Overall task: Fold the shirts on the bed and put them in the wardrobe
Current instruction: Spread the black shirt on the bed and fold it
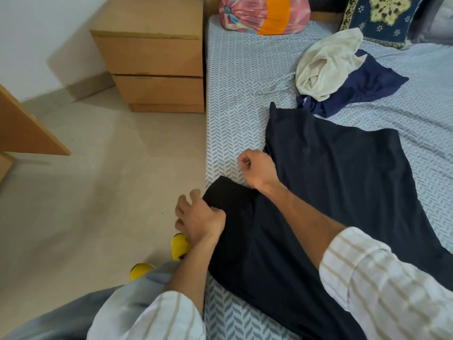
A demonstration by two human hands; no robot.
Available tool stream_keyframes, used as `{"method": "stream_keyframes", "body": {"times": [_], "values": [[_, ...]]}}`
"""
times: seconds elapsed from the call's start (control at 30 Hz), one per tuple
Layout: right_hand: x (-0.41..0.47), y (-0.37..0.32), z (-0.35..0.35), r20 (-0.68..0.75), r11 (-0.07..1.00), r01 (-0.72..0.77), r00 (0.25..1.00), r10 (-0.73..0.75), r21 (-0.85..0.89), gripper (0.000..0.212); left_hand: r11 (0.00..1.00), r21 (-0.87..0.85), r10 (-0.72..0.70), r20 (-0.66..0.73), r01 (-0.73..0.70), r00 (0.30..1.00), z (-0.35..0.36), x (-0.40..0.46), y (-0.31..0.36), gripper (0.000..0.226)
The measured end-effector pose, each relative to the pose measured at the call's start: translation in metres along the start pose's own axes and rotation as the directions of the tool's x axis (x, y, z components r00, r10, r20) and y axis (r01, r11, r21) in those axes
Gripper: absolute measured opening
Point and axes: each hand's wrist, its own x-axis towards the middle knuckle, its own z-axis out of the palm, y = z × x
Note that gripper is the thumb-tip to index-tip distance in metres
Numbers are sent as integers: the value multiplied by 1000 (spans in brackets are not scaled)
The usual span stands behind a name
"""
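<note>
Folding barely begun: dark shirt spread on the bed.
Left hand (199, 217) pinches the dark navy shirt (331, 192) at the bed (235, 94) edge; right hand (257, 169) curled, whether it holds cloth I cannot tell. White shirt (326, 65) and blue shirt (362, 89) lie unfolded; no wardrobe visible.

A light wooden nightstand (152, 55) with two drawers stands on the pale tiled floor (98, 168), touching the near corner of the bed (235, 94), whose sheet carries a grey leaf pattern. Behind the nightstand rises a plain white wall (44, 28). Well left of it juts a wooden panel (27, 128)
</note>
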Motion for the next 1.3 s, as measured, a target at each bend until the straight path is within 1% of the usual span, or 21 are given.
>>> {"method": "stream_keyframes", "body": {"times": [0.03, 0.07, 0.13, 0.2, 0.27, 0.33, 0.4, 0.47, 0.53, 0.57, 0.63, 0.7, 0.73, 0.8, 0.87, 0.93, 1.07, 1.13, 1.2, 1.27, 1.3], "values": [[4, 8, -6, -40, 1000, -13, 999, 12, -19, 16, 986, 57, 160, -19, -158, 987, 4, 0, 8, 54], [10, 16, -13, -65, 999, -30, 997, 27, -40, 16, 947, 97, 306, 5, -305, 952, 10, 1, 16, 47], [25, 31, -26, -93, 993, -73, 994, 65, -89, 19, 845, 162, 493, 132, -509, 860, 20, 6, 31, 33], [45, 41, -40, -124, 985, -120, 987, 104, -127, 20, 781, 202, 550, 227, -591, 804, 30, 12, 47, 28], [71, 50, -50, -157, 972, -167, 977, 142, -162, 17, 758, 205, 570, 254, -620, 781, 39, 18, 64, 29], [98, 54, -57, -160, 958, -206, 971, 175, -198, 18, 754, 194, 571, 281, -628, 771, 46, 23, 78, 31], [129, 60, -60, -139, 941, -249, 965, 222, -231, 33, 766, 215, 532, 318, -606, 785, 54, 30, 88, 30], [152, 64, -62, -117, 912, -337, 941, 317, -235, 48, 801, 220, 476, 331, -557, 815, 56, 37, 93, 22], [172, 66, -64, -114, 884, -416, 909, 400, -213, 40, 833, 210, 427, 343, -512, 837, 58, 44, 95, 18], [182, 68, -64, -123, 884, -439, 897, 424, -162, 35, 845, 209, 404, 355, -493, 843, 59, 48, 96, 19], [197, 71, -65, -175, 892, -451, 878, 445, 2, 38, 856, 205, 386, 361, -475, 849, 59, 51, 99, 15], [208, 75, -67, -223, 879, -445, 851, 475, 173, 33, 867, 193, 386, 321, -459, 865, 60, 52, 101, 12], [210, 78, -68, -223, 861, -461, 835, 502, 214, 29, 874, 184, 390, 289, -451, 874, 59, 52, 103, 12], [208, 83, -66, -181, 828, -526, 811, 557, 195, 37, 891, 161, 383, 232, -424, 894, 59, 53, 105, 16], [209, 87, -65, -183, 833, -531, 813, 552, 154, 48, 894, 160, 383, 207, -418, 900, 59, 52, 106, 16], [213, 88, -64, -207, 864, -482, 839, 503, 148, 55, 884, 176, 393, 224, -434, 892, 59, 51, 105, 21], [223, 86, -65, -201, 892, -438, 869, 452, 110, 60, 872, 198, 384, 286, -447, 878, 59, 51, 103, 24], [229, 86, -64, -149, 899, -436, 892, 427, -36, 53, 867, 204, 389, 293, -455, 873, 59, 50, 104, 20], [238, 86, -65, -124, 896, -426, 903, 411, -129, 31, 872, 198, 379, 302, -447, 875, 59, 51, 105, 14], [246, 84, -67, -179, 904, -426, 893, 413, -40, 17, 878, 193, 369, 312, -439, 876, 58, 52, 106, 10], [249, 83, -69, -220, 913, -405, 887, 407, 56, 17, 882, 187, 365, 311, -433, 878, 58, 52, 107, 9]]}}
